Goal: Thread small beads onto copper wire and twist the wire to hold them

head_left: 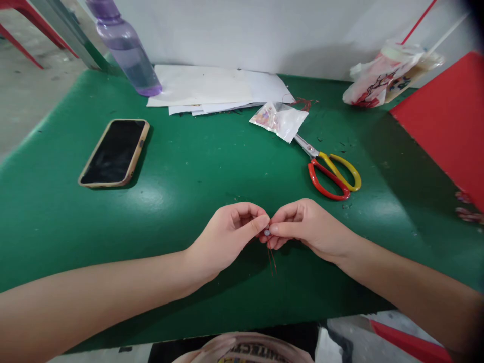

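My left hand (238,232) and my right hand (302,227) meet over the front part of the green table, fingertips pinched together. Between them shows a small pale bead (266,232), with thin red threads (271,257) hanging below it. Both thumbs press close to the bead, and the fingers behind are partly hidden. Beyond the right hand lie scissors (328,171) with one red and one yellow handle. Their blade tips are under a small clear packet (278,121) that holds small pinkish pieces.
A phone (115,151) lies at left on the green table (189,166). Behind it stand a purple water bottle (128,55) and white papers (219,85). Bagged drinks with straws (385,75) and a red sheet (449,126) are at right. Loose red thread (304,103) lies by the packet.
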Available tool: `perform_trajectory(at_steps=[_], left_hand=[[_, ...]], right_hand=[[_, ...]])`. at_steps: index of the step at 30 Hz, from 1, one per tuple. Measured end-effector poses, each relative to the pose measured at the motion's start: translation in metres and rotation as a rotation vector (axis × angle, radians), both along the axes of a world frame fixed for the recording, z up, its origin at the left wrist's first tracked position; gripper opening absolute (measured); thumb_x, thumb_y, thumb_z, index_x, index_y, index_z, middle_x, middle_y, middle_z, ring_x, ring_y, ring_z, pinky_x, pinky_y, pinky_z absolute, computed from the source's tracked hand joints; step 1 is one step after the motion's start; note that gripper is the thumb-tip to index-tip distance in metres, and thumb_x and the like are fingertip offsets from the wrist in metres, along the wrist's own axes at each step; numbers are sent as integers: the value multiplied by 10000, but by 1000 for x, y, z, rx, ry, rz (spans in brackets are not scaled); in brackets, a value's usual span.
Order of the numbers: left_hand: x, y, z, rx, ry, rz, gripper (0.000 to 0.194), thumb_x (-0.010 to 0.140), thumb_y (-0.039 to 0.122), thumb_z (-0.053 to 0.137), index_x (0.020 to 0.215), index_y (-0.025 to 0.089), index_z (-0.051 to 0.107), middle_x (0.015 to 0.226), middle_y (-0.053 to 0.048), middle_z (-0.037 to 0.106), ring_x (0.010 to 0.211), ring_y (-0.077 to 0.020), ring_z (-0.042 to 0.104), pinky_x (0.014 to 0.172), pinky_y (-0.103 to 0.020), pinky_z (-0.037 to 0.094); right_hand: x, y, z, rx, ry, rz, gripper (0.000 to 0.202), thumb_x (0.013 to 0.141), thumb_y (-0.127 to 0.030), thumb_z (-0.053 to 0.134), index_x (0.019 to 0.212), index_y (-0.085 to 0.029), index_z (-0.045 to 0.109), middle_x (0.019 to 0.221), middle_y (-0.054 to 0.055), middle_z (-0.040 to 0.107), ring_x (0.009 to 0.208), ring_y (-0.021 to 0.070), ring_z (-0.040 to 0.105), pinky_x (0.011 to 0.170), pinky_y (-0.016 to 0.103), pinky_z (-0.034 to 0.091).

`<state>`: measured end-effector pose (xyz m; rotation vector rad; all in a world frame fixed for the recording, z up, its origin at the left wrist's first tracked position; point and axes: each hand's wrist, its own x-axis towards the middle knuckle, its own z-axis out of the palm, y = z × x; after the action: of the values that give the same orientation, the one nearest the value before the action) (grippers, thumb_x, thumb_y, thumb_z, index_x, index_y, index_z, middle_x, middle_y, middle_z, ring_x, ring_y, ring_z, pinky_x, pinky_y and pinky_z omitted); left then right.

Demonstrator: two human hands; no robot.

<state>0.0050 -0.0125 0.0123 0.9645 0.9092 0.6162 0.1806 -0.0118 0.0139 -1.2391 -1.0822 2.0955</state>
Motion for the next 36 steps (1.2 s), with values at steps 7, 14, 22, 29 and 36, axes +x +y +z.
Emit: perform_trajectory(at_steps=[7, 14, 22, 29, 36], left_hand=[[0, 0, 0, 2, 4, 4, 155, 822, 274, 553, 750, 141, 587, 660, -5, 605, 641, -111, 561, 632, -237, 442], [0, 0, -1, -3, -1, 9, 159, 829, 278, 549, 758, 140, 583, 671, 2, 598, 657, -101, 557, 655, -229, 443], [-1, 6, 0, -42, -56, 121, 134, 812, 274, 580, 786, 143, 578, 725, 8, 592, 693, -88, 561, 723, -229, 455], [-2, 6, -2, -84, -220, 260, 113, 812, 260, 591, 787, 152, 568, 769, 14, 599, 743, -95, 594, 812, -269, 484], [-4, 6, 3, -74, -305, 284, 69, 796, 209, 620, 805, 145, 599, 795, 0, 668, 814, -126, 648, 860, -296, 494]], right_hand=[[0, 0, -1, 18, -12, 1, 145, 673, -280, 719, 724, -147, 698, 744, 48, 708, 635, 117, 660, 628, 230, 542], [0, 0, -1, 37, -38, 15, 171, 680, -297, 714, 748, -142, 693, 763, 52, 708, 650, 122, 663, 634, 233, 545], [8, -1, 23, 875, -677, -56, 164, 823, -315, 544, 881, -225, 668, 850, 29, 694, 800, 175, 649, 731, 306, 514], [2, -9, 16, 1552, -908, -48, 159, 778, -306, 608, 905, -211, 590, 781, 30, 654, 735, 167, 588, 711, 342, 438], [6, -5, 10, 1618, -965, 12, 145, 816, -157, 567, 954, -200, 582, 836, 15, 676, 760, 137, 592, 741, 321, 423]])
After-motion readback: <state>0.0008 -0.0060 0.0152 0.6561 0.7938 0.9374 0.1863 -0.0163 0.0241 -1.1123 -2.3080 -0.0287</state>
